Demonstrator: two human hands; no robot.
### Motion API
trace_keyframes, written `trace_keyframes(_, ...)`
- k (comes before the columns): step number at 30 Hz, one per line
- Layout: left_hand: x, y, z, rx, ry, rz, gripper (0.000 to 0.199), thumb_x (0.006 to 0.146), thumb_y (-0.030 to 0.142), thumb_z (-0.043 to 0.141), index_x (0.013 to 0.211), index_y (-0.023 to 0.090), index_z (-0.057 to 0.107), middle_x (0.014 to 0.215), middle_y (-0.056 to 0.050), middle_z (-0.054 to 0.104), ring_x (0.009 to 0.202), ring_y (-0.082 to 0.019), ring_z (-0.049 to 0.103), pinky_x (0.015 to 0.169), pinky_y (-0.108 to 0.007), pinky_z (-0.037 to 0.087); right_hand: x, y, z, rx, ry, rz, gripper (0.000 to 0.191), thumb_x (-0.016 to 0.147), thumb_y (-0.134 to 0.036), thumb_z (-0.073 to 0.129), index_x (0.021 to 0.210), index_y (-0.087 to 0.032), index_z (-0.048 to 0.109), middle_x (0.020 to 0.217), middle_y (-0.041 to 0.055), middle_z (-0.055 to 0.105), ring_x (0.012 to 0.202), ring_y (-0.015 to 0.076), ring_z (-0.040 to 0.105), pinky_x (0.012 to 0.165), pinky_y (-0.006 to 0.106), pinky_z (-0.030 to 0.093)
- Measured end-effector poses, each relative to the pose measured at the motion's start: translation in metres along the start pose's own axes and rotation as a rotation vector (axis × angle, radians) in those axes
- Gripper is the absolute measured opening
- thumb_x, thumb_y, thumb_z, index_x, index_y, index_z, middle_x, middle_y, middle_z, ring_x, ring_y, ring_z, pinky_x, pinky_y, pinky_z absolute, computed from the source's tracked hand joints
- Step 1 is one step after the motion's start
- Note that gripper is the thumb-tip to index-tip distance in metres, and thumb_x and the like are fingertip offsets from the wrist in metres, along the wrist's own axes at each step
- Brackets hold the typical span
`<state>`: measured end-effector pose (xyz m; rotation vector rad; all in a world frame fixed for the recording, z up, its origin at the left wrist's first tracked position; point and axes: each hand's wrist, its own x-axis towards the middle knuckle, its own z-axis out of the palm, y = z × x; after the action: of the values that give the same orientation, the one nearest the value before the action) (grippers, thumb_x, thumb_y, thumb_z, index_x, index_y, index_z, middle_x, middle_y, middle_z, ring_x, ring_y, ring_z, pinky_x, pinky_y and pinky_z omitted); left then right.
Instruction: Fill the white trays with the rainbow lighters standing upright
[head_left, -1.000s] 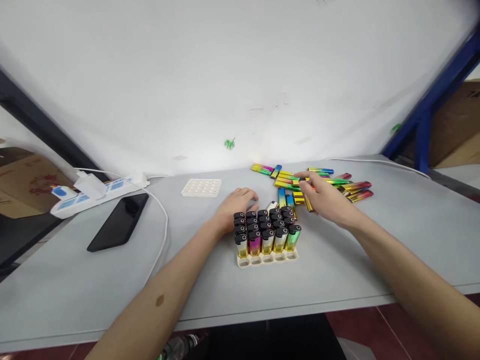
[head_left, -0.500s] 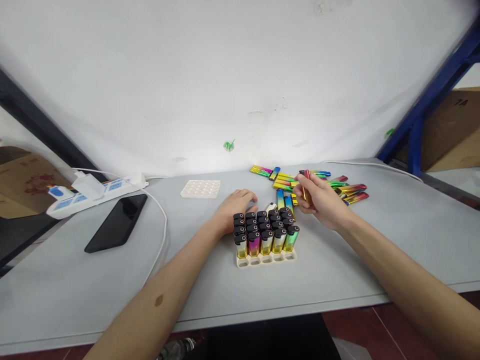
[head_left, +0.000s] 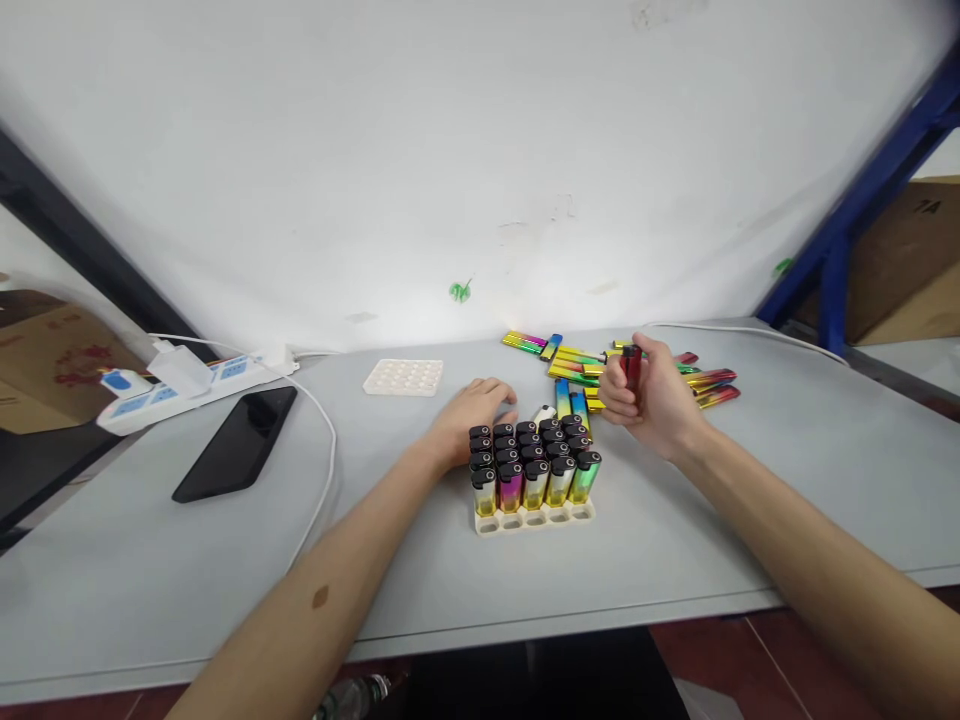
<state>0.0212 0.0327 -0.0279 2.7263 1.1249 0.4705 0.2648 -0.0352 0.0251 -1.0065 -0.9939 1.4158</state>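
A red lighter [head_left: 632, 367] with a dark top is upright in my right hand [head_left: 658, 402], its lower part hidden by my curled fingers. My left hand [head_left: 471, 418] lies at the far left side of a cream rack [head_left: 487, 525], fingers stretched out and a little apart, holding nothing. Rows of lighters [head_left: 535, 485] with black tops and shiny coloured bodies stand in this rack; its front row of slots holds none. Whether my left hand touches the rack is hidden. Behind the rack and beside my right hand lies a loose pile of metallic, multicoloured lighters [head_left: 571, 365].
A second cream rack [head_left: 403, 376] lies flat near the wall. To the left are a black phone [head_left: 236, 445], a white power strip [head_left: 202, 385] and a loose white cable [head_left: 332, 440]. Blue frame bars [head_left: 834, 280] and a cardboard box [head_left: 907, 265] stand at the right.
My right hand has moved slightly right and turned, with the lighter now upright in its grip. My left hand and the filled rack have stayed put.
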Motion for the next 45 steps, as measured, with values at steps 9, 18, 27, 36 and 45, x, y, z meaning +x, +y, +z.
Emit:
trace_keyframes(9,-0.0002,0.0006,-0.0008,-0.008,0.003,-0.002,0.020,0.094,0.032,0.048,0.108,0.021,0.056,0.122,-0.007,0.061,0.118,-0.024,0.052,0.102,-0.041,0.044,-0.0004,0.0026,0.0045,0.033,0.032,-0.017,0.048,0.087,-0.066,0.048,0.070,-0.021,0.048,0.058,-0.0043,0.036,0.046,0.0092,0.033,0.039,0.022,0.025)
trace_keyframes(18,-0.0015,0.0034,-0.0025,0.000,0.011,0.006,0.019,0.094,0.031,0.048,0.108,0.021,0.056,0.120,-0.007,0.062,0.116,-0.024,0.053,0.101,-0.041,0.044,-0.0063,0.0019,0.0075,0.054,-0.085,-0.013,0.046,0.083,-0.069,0.053,0.076,-0.023,0.047,0.055,-0.0071,0.031,0.043,0.0082,0.025,0.039,0.021,0.016)
trace_keyframes(27,-0.0012,0.0026,-0.0021,0.012,0.008,0.004,0.020,0.094,0.032,0.046,0.108,0.022,0.056,0.121,-0.006,0.061,0.117,-0.024,0.053,0.101,-0.041,0.044,-0.0036,-0.0010,0.0055,0.008,-0.033,0.075,0.048,0.089,-0.056,0.036,0.056,-0.022,0.029,0.049,-0.0066,0.017,0.042,0.0087,0.013,0.039,0.023,0.012)
trace_keyframes(36,-0.0019,0.0031,-0.0022,0.010,0.009,0.007,0.020,0.094,0.031,0.046,0.109,0.021,0.055,0.121,-0.007,0.061,0.116,-0.024,0.053,0.101,-0.041,0.044,-0.0051,-0.0039,0.0069,0.057,0.034,0.069,0.041,0.089,-0.042,0.035,0.054,-0.021,0.033,0.049,-0.0056,0.020,0.041,0.0083,0.013,0.040,0.023,0.009)
trace_keyframes(45,-0.0012,0.0028,-0.0021,0.016,0.006,0.009,0.019,0.094,0.031,0.047,0.108,0.021,0.055,0.121,-0.007,0.061,0.117,-0.024,0.053,0.102,-0.040,0.044,-0.0043,-0.0005,0.0076,0.022,0.011,0.094,0.052,0.088,-0.063,0.042,0.056,-0.021,0.038,0.049,-0.0066,0.020,0.042,0.0078,0.013,0.039,0.022,0.010)
